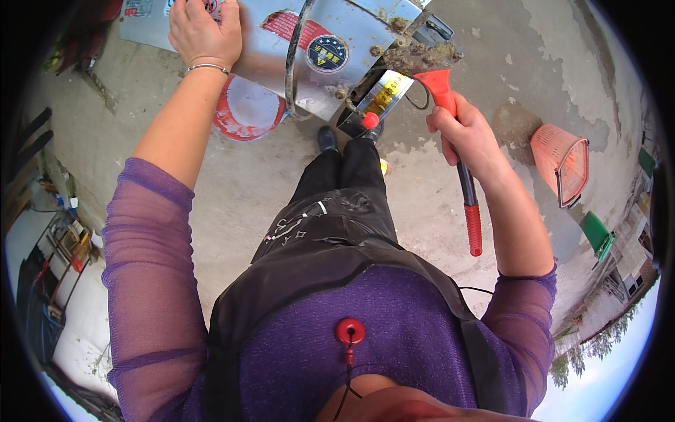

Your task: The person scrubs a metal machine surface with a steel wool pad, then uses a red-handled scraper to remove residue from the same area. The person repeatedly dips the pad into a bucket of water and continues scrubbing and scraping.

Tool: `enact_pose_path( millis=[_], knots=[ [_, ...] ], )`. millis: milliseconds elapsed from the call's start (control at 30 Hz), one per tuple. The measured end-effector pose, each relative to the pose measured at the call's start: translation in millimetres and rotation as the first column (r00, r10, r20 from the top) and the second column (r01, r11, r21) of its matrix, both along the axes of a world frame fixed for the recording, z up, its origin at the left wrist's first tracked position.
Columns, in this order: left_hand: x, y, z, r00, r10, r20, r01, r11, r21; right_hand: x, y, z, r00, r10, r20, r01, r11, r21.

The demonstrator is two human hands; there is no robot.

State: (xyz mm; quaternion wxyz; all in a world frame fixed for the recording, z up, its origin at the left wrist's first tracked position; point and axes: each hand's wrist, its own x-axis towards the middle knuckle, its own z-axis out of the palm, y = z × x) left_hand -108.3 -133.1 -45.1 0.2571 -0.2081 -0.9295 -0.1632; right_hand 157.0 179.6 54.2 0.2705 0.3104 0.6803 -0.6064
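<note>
My right hand (464,132) is closed around the red and black handle of a scraper (435,87), whose blade end is caked with brown, mud-like matter. That end is over the edge of a silvery metal machine (263,47), which carries stickers and brown clumps. My left hand (205,34) rests on the machine's metal top near the upper edge of the view, its fingertips partly cut off. A dark curved hose or cable (291,58) arches over the metal. Below the scraper's head, a metal cylinder with a yellow label (387,94) and a red knob (370,121) show at the machine's end.
A red-rimmed bucket (248,133) stands on the concrete floor below the machine's left part. At the right are a pink plastic basket (551,153) with a handle and a green dustpan-like object (596,232). My feet are just below the machine.
</note>
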Motion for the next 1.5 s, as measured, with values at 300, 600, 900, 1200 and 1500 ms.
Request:
enact_pose_path(
  millis=[300,600,900,1200,1500],
  knots=[
    [-0.4,-0.1,0.9,1.000,0.005,0.018,-0.004,1.000,-0.010,11.2,-4.4,-29.8,0.983,-0.178,0.043,0.180,0.900,-0.396],
    [-2.3,-2.9,-0.5,1.000,-0.024,0.014,0.024,1.000,-0.003,14.4,-6.1,-31.8,0.963,-0.231,-0.138,0.171,0.921,-0.349],
    [-0.5,-2.6,3.1,0.999,-0.007,0.046,0.008,1.000,-0.004,13.1,-6.9,-16.9,0.989,-0.118,-0.084,0.104,0.983,-0.152],
    [1.2,-0.7,5.0,0.999,0.011,0.038,-0.012,1.000,0.006,-4.3,1.9,3.7,0.999,0.030,0.010,-0.031,0.997,0.065],
    [1.6,0.7,1.6,0.999,0.033,0.012,-0.033,0.999,-0.004,-2.9,-6.2,-5.4,0.990,-0.141,-0.013,0.134,0.963,-0.234]
  ],
)
